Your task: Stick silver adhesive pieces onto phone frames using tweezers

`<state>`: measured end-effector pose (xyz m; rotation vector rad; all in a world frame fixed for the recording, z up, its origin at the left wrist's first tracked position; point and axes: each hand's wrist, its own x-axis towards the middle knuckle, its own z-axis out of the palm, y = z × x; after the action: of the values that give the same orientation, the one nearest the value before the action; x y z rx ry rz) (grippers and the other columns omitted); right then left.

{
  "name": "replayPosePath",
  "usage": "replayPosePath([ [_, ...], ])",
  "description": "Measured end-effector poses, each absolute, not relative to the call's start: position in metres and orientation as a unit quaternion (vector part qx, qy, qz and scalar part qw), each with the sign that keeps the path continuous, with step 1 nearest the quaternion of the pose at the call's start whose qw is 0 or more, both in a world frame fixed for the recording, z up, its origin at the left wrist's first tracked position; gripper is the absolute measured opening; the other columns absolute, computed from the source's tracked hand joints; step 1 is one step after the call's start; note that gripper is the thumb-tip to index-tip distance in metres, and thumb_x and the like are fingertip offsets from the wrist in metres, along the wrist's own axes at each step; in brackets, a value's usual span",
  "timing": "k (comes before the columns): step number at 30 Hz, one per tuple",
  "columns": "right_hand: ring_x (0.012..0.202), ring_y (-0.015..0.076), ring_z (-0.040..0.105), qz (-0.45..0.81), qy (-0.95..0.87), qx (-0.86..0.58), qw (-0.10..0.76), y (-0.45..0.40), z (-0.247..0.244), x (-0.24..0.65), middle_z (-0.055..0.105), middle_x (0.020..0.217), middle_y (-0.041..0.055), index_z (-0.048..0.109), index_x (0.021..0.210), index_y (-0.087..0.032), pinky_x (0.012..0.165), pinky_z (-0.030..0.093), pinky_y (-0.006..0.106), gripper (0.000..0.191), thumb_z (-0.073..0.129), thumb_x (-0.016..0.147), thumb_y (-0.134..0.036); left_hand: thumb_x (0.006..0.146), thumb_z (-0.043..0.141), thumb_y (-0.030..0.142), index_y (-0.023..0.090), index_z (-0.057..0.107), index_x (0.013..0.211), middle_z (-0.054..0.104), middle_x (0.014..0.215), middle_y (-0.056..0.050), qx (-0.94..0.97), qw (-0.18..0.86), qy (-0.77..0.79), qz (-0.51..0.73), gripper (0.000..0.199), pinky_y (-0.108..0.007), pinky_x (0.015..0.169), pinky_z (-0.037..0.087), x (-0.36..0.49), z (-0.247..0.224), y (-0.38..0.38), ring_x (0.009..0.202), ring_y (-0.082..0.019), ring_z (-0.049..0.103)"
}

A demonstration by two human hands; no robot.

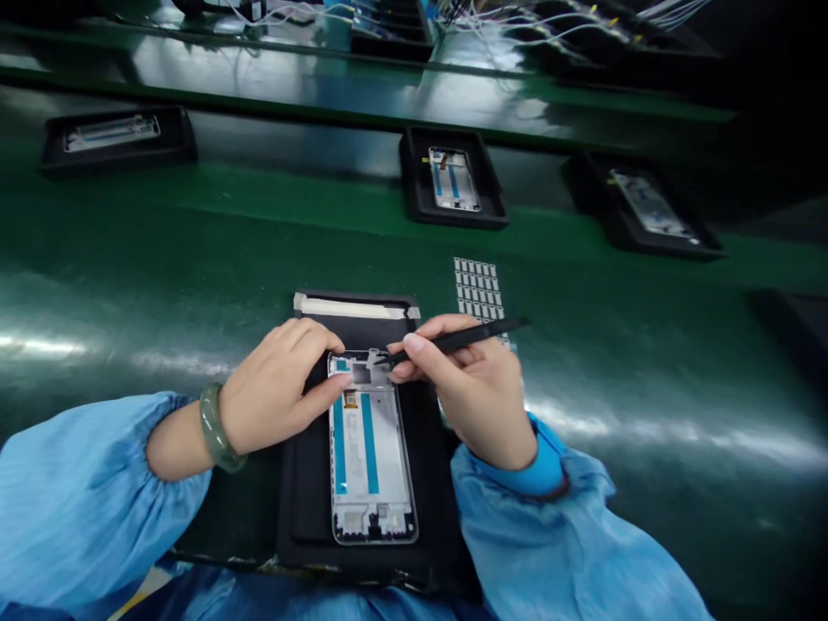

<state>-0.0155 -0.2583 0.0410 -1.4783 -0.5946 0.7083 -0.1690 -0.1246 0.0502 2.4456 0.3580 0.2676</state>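
A white phone frame (372, 470) with two blue strips lies in a black tray (304, 509) in front of me. My left hand (275, 388), with a green bangle on the wrist, rests on the frame's top left corner, fingertips pressing it. My right hand (469, 388) grips a thin black stylus (466, 336), whose tip touches the frame's top edge. Both arms wear light blue sleeves.
A sheet of small grey stickers (479, 289) lies just behind my right hand. Three more black trays with phone frames (453, 177) (116, 134) (650, 207) sit on the green conveyor (194, 250) further back. Cables and dark fixtures (549, 30) line the far edge.
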Motion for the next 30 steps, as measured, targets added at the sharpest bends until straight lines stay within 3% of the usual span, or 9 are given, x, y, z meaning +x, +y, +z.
replayPosePath([
  [2, 0.051, 0.0122, 0.065, 0.324, -0.262, -0.653, 0.632, -0.25, 0.038, -0.014, 0.068, 0.07, 0.0003, 0.053, 0.084, -0.018, 0.052, 0.058, 0.024, 0.026, 0.071, 0.074, -0.033, 0.088, 0.053, 0.035, 0.017, 0.052, 0.104, 0.057, 0.114, -0.009, 0.954, 0.263, 0.091, 0.113, 0.024, -0.041, 0.092, 0.038, -0.173, 0.039, -0.122, 0.112, -0.025, 0.049],
  [5, 0.052, 0.0122, 0.066, 0.351, -0.285, -0.647, 0.614, -0.24, 0.032, -0.013, 0.067, 0.069, 0.0005, 0.053, 0.083, -0.017, 0.052, 0.058, 0.023, 0.026, 0.071, 0.074, -0.032, 0.087, 0.055, 0.035, 0.016, 0.05, 0.105, 0.056, 0.12, -0.011, 0.964, 0.234, 0.06, 0.112, 0.026, -0.046, 0.096, 0.033, -0.176, 0.027, -0.122, 0.124, -0.028, 0.042],
  [14, 0.053, 0.0129, 0.065, 0.35, -0.328, -0.674, 0.562, -0.238, 0.027, -0.011, 0.062, 0.07, 0.0, 0.054, 0.081, -0.017, 0.052, 0.055, 0.022, 0.022, 0.069, 0.076, -0.032, 0.087, 0.055, 0.034, 0.017, 0.053, 0.098, 0.058, 0.118, -0.01, 0.961, 0.241, 0.067, 0.121, 0.02, -0.045, 0.096, 0.032, -0.176, 0.026, -0.125, 0.123, -0.028, 0.044],
  [30, 0.055, 0.0128, 0.066, 0.323, -0.343, -0.689, 0.551, -0.239, 0.026, -0.012, 0.06, 0.071, -0.0006, 0.054, 0.081, -0.017, 0.052, 0.054, 0.021, 0.017, 0.067, 0.079, -0.028, 0.087, 0.057, 0.034, 0.016, 0.055, 0.097, 0.059, 0.116, -0.009, 0.961, 0.242, 0.057, 0.122, 0.021, -0.044, 0.096, 0.032, -0.175, 0.025, -0.124, 0.122, -0.027, 0.044],
])
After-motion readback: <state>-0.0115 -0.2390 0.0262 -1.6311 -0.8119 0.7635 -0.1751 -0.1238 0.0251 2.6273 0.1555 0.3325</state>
